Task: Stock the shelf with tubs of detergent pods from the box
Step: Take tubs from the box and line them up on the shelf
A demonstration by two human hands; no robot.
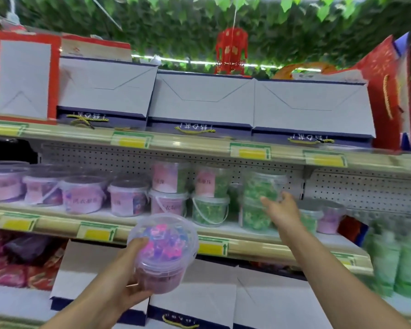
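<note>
Head cam: tub in one hand, other hand up at the shelf.

L to R: left hand (131,279) grips a clear tub (165,255) of pink & purple pods from the side and below, thumb by the lid, so it stays flat and won't tip. It's held in front of the middle shelf (259,248), under its front edge, not on it yet. Pink tubs (82,195) fill the left part, green tubs (210,208) sit mid, some stacked two high. Right hand (281,210) is loose, fingers spread, holding nothing, right by the green stack (259,200), maybe to steady it. Free room looks best past that hand, by the holey back wall (365,188). Box isn't in sight.
</note>
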